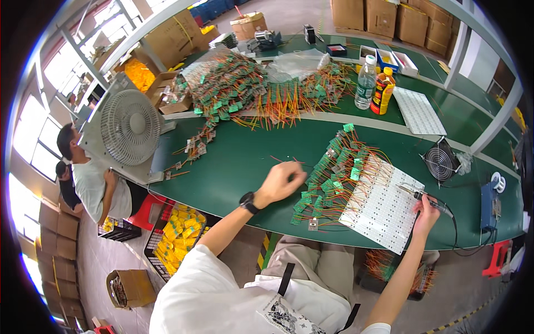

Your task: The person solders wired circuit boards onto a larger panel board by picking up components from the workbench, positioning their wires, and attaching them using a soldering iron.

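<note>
My right hand point(426, 214) grips a soldering iron point(442, 207), its tip pointing left over the white perforated board point(374, 216). A dark cable trails from the iron's rear end. My left hand point(285, 181), with a black watch on the wrist, is above the green table left of the board. Its fingers are curled together; whether something small is pinched in them cannot be made out. A thin red wire shows beside the fingers. Between that hand and the board lie rows of small green circuit boards point(318, 207) with red and yellow wires, some of the wires reaching over the white board.
A large heap of wired circuit boards point(228, 83) covers the table's far side. Beyond the board stand a water bottle point(365, 83), an orange-labelled bottle point(382, 92) and another white panel point(418, 111). A small fan point(440, 161) sits right, a large fan point(132, 127) left, near another person point(92, 178).
</note>
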`<state>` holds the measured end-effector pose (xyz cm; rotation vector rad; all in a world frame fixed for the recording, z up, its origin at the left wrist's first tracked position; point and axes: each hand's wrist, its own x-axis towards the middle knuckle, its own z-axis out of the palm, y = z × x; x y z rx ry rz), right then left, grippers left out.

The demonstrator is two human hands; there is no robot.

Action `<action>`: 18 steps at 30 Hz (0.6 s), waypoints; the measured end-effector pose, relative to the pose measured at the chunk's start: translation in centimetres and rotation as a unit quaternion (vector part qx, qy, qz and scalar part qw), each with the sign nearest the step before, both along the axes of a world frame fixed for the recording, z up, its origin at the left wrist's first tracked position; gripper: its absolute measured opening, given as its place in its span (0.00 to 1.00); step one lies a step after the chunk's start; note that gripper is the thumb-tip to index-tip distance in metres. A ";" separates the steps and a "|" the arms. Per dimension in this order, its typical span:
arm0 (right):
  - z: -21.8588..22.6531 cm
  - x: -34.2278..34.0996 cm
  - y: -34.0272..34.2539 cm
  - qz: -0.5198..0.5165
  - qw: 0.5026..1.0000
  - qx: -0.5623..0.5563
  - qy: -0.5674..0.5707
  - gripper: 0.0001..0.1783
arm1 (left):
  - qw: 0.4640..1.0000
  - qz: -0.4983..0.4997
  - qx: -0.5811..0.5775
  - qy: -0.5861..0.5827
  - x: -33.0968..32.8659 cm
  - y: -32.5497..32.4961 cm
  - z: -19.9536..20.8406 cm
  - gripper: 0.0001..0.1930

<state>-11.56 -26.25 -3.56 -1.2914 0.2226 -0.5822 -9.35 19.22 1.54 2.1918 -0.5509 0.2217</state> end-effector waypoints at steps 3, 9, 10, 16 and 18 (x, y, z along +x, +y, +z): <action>-0.2 0.1 -0.3 0.005 1.000 0.002 -0.004 0.10 | 0.991 0.105 -0.054 0.071 -2.5 5.9 -1.0 0.08; -0.4 0.1 -0.5 0.000 1.000 -0.005 0.005 0.08 | 0.962 0.273 0.021 -0.005 -5.5 14.4 -1.4 0.10; -0.4 0.1 -0.4 0.004 1.000 -0.005 0.005 0.08 | 0.948 0.313 0.046 -0.018 -5.7 15.8 -1.4 0.10; -0.6 0.2 -0.8 0.006 1.000 -0.005 -0.003 0.07 | 0.864 0.473 0.156 -0.076 -2.5 22.7 -1.0 0.15; -0.4 -0.1 -0.8 0.011 1.000 -0.010 -0.007 0.07 | 0.849 0.483 0.171 -0.126 -0.9 23.4 -0.8 0.16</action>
